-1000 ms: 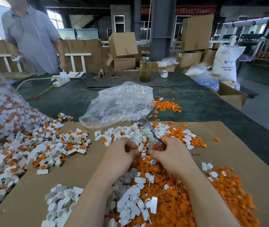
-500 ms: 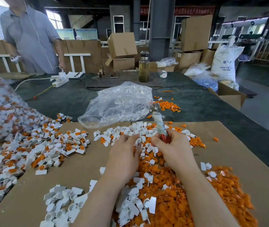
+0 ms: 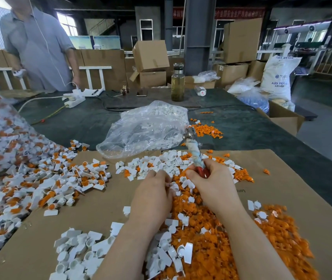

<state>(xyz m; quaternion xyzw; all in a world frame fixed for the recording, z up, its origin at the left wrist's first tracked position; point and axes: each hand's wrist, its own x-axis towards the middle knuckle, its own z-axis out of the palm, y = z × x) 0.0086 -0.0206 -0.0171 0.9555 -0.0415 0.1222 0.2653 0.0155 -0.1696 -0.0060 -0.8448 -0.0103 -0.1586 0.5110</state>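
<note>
Two hands point(image 3: 153, 197) — right point(image 3: 214, 188) grips tape-wrapped metal tool point(image 3: 194, 151)

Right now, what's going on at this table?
Someone is working through loose plastic parts on a cardboard sheet. The right hand grips a taped tool by its red handle, the metal head pointing away. The left hand has its fingers down among the white pieces; whether they hold one is hidden. Orange caps lie heaped under both arms. Another person stands at the far side of the table.
</note>
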